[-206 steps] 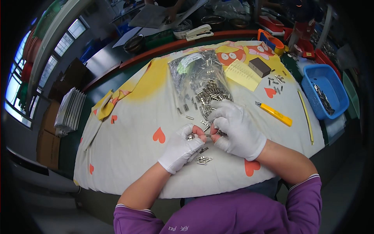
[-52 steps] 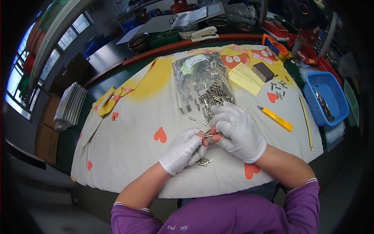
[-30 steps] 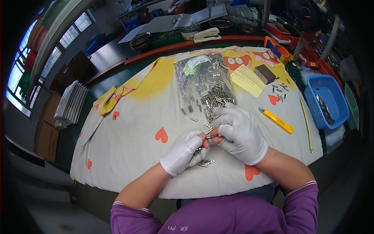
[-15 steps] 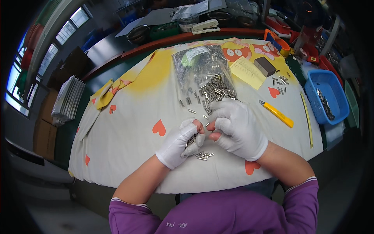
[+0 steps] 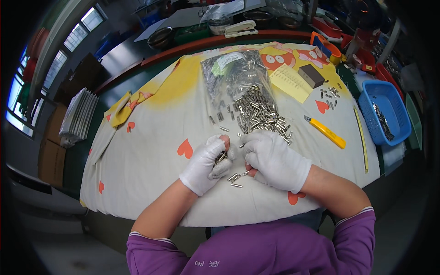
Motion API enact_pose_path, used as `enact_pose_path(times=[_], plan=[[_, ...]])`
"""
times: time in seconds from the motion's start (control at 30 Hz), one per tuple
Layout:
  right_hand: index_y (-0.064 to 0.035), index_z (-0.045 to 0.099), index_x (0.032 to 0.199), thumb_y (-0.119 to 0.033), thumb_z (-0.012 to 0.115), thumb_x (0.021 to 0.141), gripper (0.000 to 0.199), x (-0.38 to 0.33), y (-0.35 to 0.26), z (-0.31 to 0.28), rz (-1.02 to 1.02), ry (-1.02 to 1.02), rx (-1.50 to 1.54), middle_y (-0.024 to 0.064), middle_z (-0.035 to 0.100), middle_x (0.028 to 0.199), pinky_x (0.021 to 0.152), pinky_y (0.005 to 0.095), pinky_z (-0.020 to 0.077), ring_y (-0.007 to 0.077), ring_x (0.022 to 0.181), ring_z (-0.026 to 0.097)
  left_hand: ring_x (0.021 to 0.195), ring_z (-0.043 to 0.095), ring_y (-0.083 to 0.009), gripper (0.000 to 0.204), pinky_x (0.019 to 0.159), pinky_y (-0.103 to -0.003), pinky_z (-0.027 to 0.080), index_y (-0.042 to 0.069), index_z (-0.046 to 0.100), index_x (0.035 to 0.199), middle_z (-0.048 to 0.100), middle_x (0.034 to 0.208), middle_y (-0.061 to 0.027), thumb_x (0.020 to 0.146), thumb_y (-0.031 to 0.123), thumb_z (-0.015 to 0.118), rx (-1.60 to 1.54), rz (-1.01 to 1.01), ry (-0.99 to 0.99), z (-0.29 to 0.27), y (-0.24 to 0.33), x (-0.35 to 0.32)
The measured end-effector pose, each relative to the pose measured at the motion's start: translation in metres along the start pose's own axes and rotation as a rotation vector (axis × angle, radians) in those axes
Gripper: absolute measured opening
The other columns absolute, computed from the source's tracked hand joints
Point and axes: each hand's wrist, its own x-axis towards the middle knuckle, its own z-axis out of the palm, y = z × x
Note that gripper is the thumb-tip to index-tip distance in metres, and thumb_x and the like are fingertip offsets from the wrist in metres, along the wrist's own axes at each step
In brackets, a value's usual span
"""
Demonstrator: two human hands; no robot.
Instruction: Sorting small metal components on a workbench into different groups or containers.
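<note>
My left hand (image 5: 207, 164), in a white glove with bare fingertips, is curled round several small silvery metal parts (image 5: 221, 158) that show between its fingers. Just right of it, my right hand (image 5: 275, 160), gloved the same way, points its bare thumb and finger down at the cloth. A small metal part (image 5: 245, 173) is at those fingertips, which are pinched together. Beside it lies a little group of like metal parts (image 5: 235, 178). Beyond my hands, a big heap of these metal parts (image 5: 256, 107) spills from a clear plastic bag (image 5: 213, 82).
A yellow utility knife (image 5: 326, 133) lies right of the heap. Further back are a yellow paper slip (image 5: 290, 82), a dark block (image 5: 311, 76) and scattered metal parts (image 5: 331, 94). A blue basket (image 5: 385, 133) stands at the right. The patterned cloth (image 5: 151, 169) covers the table.
My right hand has moved down toward me, from beside the left fingers to the small group of parts on the cloth. My left hand has shifted slightly left, still holding its parts.
</note>
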Motion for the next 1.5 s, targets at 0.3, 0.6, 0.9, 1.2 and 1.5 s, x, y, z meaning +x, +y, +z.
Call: enact_pose_path(times=[0.3, 0.6, 0.9, 1.2, 1.5], plan=[[-0.0062, 0.047, 0.074, -0.005, 0.069, 0.056, 0.028, 0.005, 0.001, -0.018, 0.015, 0.263, -0.066, 0.0098, 0.056, 0.086, 0.071, 0.0425, 0.0459, 0.0334, 0.091, 0.057, 0.041, 0.033, -0.0037, 0.014, 0.038, -0.019, 0.024, 0.008, 0.048, 0.091, 0.05, 0.067, -0.0013, 0.087, 0.017, 0.058, 0.26, -0.085, 0.035, 0.011, -0.002, -0.001], [-0.0076, 0.047, 0.076, -0.007, 0.071, 0.055, 0.031, 0.008, 0.0, -0.024, 0.021, 0.196, -0.06, 0.0093, 0.058, 0.085, 0.07, 0.0429, 0.0457, 0.0341, 0.093, 0.057, 0.045, 0.038, -0.0033, 0.016, 0.04, -0.019, 0.028, 0.008, 0.05, 0.088, 0.051, 0.064, 0.0002, 0.082, 0.018, 0.061, 0.537, 0.031, 0.099, 0.016, -0.004, -0.005], [-0.0078, 0.05, 0.076, -0.007, 0.075, 0.052, 0.034, 0.007, -0.002, -0.026, 0.038, 0.224, -0.033, 0.008, 0.058, 0.085, 0.071, 0.0425, 0.0452, 0.0329, 0.094, 0.057, 0.049, 0.043, -0.0041, 0.014, 0.045, -0.02, 0.035, 0.006, 0.053, 0.084, 0.051, 0.065, 0.0014, 0.081, 0.016, 0.062, 0.754, 0.143, 0.202, 0.02, -0.005, -0.007], [-0.0074, 0.052, 0.071, -0.006, 0.073, 0.053, 0.028, 0.008, -0.002, -0.026, 0.047, 0.212, -0.021, 0.0078, 0.058, 0.083, 0.069, 0.0414, 0.0456, 0.0317, 0.092, 0.057, 0.045, 0.04, -0.0036, 0.013, 0.04, -0.02, 0.03, 0.007, 0.051, 0.085, 0.051, 0.062, 0.0013, 0.082, 0.015, 0.06, 0.612, 0.042, 0.162, 0.02, -0.002, -0.006], [-0.0063, 0.055, 0.069, -0.003, 0.07, 0.057, 0.02, 0.0, 0.019, -0.049, 0.242, 0.344, -0.205, 0.0075, 0.056, 0.075, 0.065, 0.0384, 0.0451, 0.0266, 0.077, 0.057, 0.042, 0.034, -0.0046, 0.015, 0.038, -0.02, 0.024, 0.006, 0.049, 0.088, 0.049, 0.064, -0.0011, 0.085, 0.017, 0.059, 0.392, 0.044, 0.146, 0.014, -0.004, -0.001]])
